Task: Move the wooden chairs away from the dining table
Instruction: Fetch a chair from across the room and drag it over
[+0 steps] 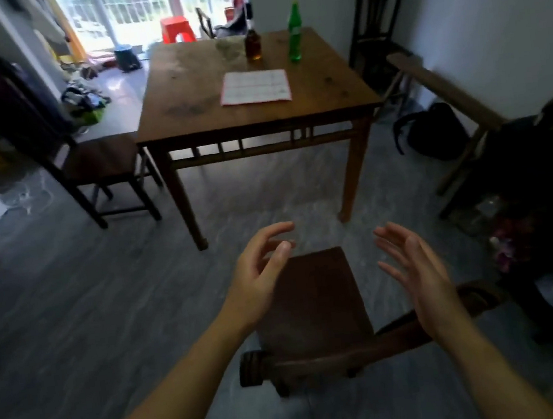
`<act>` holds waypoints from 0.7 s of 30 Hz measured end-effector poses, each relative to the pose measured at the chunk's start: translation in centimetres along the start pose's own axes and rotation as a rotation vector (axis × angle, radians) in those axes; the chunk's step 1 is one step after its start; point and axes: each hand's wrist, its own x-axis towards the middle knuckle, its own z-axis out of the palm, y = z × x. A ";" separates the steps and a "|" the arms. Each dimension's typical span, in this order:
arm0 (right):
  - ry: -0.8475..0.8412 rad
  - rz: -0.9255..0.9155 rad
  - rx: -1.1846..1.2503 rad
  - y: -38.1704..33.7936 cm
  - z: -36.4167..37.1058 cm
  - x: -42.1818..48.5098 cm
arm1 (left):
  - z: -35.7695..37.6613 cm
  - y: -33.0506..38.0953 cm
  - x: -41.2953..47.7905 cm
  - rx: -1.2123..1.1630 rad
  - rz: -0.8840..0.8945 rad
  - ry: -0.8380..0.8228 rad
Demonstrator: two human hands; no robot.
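A brown wooden dining table (pixel 186 92) stands in the middle of the room. Directly below me is a dark wooden chair (pixel 314 308), its seat facing the table and a stretch of floor between them. My left hand (pixel 259 280) and my right hand (pixel 416 272) hover above that seat, fingers apart, holding nothing. A second dark chair (pixel 97 160) stands at the table's left side, its seat touching the table corner. A third dark chair (pixel 377 15) stands against the far right wall behind the table.
On the table lie a paper sheet (pixel 254 86), a brown bottle (pixel 253 45) and a green bottle (pixel 294 31). A wooden bench (pixel 443 87) and a black bag (pixel 432 133) sit at the right. Clutter covers the floor at the left and right edges.
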 end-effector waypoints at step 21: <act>-0.785 -0.021 -1.211 1.1 -3.8 -4.3 | 5.6 -2.7 -11.9 0.576 -0.080 -0.173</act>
